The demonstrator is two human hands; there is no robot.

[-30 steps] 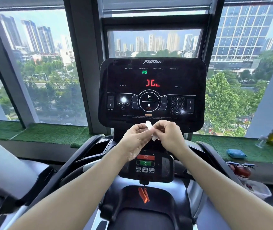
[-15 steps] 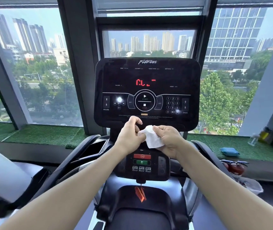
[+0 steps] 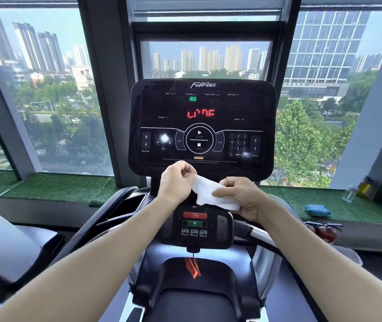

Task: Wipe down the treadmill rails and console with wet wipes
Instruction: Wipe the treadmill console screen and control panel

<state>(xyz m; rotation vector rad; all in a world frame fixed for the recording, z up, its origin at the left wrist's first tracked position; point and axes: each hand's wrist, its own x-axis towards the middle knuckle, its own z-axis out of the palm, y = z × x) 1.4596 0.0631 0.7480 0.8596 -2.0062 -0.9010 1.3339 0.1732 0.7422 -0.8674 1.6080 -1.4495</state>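
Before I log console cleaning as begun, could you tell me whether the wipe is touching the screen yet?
No, the wipe is held between both hands below the console, off its screen.

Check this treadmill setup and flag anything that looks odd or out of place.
One oddity: the console shows garbled red characters mid-screen, not a readable number. Otherwise the wet wipe is simply stretched between the left hand and the right hand.

A wet wipe (image 3: 210,191) stretches between both hands, just below the console (image 3: 202,126).
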